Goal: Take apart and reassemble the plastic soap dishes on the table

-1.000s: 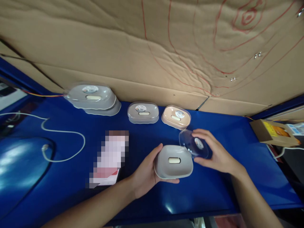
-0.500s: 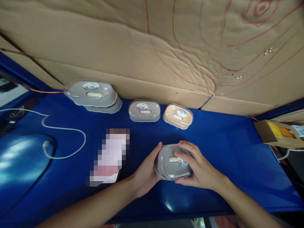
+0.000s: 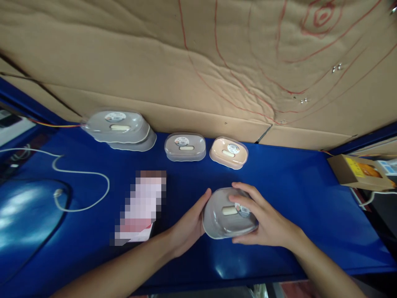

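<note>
Between my hands is a grey plastic box point(image 3: 217, 215) with a clear lid, a cream oblong piece on top and a round label. My left hand point(image 3: 192, 223) grips its left side, thumb up along the edge, the other fingers hidden beneath or behind. On the right, my right hand point(image 3: 263, 219) is wrapped around the box, fingers over the lid and thumb at the near edge. Farther back stand a similar grey box point(image 3: 173, 154) and a peach box point(image 3: 217, 156), both lidded. More grey boxes point(image 3: 133, 134) are stacked at the back left.
A blurred-out phone-like object point(image 3: 142, 203) lies left of my hands on the blue table point(image 3: 297, 198). A white cable point(image 3: 93, 172) curls at the left. Cardboard panels point(image 3: 124, 62) rise behind, and a small cardboard box point(image 3: 344, 174) sits at the right edge.
The grey box in my hands appears larger and tilted differently, with more of its near left side showing. The background has shifted slightly left in view.
</note>
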`<state>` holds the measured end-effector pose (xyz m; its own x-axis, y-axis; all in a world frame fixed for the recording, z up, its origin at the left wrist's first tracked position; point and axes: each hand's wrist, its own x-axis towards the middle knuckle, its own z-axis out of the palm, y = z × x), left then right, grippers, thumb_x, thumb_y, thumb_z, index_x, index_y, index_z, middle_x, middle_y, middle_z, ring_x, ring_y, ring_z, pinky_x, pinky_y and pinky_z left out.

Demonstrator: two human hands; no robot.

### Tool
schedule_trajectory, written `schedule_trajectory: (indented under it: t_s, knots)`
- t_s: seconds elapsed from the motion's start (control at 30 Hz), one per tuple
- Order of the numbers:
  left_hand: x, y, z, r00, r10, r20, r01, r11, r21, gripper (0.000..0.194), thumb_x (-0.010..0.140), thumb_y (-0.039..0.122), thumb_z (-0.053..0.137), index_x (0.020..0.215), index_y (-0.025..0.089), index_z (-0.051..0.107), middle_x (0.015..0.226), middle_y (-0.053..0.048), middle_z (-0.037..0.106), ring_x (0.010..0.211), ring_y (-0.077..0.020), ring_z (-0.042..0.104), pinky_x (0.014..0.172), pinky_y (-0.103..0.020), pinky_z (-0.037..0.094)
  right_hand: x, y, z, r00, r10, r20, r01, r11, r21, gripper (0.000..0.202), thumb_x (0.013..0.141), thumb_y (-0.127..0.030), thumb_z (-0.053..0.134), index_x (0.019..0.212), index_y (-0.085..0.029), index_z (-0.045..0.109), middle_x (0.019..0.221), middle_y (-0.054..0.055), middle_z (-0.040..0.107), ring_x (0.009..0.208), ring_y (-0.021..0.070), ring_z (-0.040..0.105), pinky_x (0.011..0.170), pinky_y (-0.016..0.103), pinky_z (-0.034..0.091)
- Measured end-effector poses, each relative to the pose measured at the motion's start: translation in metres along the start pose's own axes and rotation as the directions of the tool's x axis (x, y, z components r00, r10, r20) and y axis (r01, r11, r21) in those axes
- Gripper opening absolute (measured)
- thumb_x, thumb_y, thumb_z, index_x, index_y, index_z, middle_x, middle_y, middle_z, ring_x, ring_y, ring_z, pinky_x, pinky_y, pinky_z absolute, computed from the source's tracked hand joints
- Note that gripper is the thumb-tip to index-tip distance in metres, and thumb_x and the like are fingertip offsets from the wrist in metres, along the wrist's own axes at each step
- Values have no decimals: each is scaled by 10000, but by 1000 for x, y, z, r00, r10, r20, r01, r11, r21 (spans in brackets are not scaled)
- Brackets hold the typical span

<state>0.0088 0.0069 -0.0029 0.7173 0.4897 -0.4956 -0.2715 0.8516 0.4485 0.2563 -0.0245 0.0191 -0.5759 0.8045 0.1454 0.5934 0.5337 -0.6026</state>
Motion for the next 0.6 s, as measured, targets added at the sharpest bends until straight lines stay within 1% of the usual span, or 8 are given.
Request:
schedule_trajectory:
  t_s: [0.07,0.17,0.3,0.37,0.43,0.53,0.57,0.6]
  knots:
    - [-1,0,1,1000,0,18,0,1000,25,654,1008,689,507,1381,190,703,1318,-102,770,1331,-314,624,1139,-420,417,-1,-2,-4,1000,-4,-5,4,1000,0,936,819,-517,874,1589,-329,376,1632,164,369,1506,354,451,1166,511,517]
    - [-2,2,1,999,3,35,-4,999,32,641,1007,686,512,1363,193,715,1324,-106,766,1345,-324,617,1134,-429,422,-1,-3,-5,999,-40,-9,40,997,-68,918,817,-543,870,1580,-313,413,1637,172,376,1513,367,433,1172,534,505]
    - [-2,4,-3,1000,3,-11,-3,1000,29,638,999,677,538,1344,173,722,1304,-122,771,1329,-331,630,1119,-420,435,-2,-6,0,998,-50,29,54,984,-172,922,843,-541,848,1607,-301,392,1677,186,342,1540,393,383,1181,580,484]
    - [-2,2,-4,999,-17,-42,18,1000,15,646,994,677,549,1345,162,716,1272,-125,782,1300,-328,648,1092,-409,453,-3,-7,1,998,-49,33,54,984,-171,898,867,-517,834,1611,-304,379,1683,180,335,1541,386,382,1174,568,493]
    - [-2,2,-3,999,-13,-36,12,1000,-13,636,1000,662,550,1365,161,694,1229,-127,793,1237,-321,682,1041,-403,483,-4,-4,-3,998,-56,15,58,989,-137,910,866,-526,829,1616,-309,362,1682,170,337,1539,378,390,1170,546,502]
    - [-6,5,4,994,71,88,-65,996,-64,614,1020,632,531,1432,186,624,1221,-145,785,1121,-323,731,968,-429,522,-6,14,-18,995,-28,-100,16,992,-125,952,856,-557,826,1632,-328,324,1677,161,344,1538,390,397,1190,563,477]
    - [-8,7,7,986,100,133,-90,993,-79,615,1029,628,512,1460,198,594,1249,-157,771,1099,-325,739,953,-436,528,-6,25,-25,986,5,-168,-31,988,-149,947,860,-556,821,1633,-342,318,1673,155,352,1537,402,398,1200,589,457]
    - [-10,10,10,978,121,168,-107,990,-89,618,1037,629,490,1480,206,572,1280,-169,755,1080,-325,744,938,-437,533,-7,37,-33,967,60,-247,-107,977,-183,942,867,-546,816,1637,-353,309,1671,152,357,1533,411,402,1205,613,441]
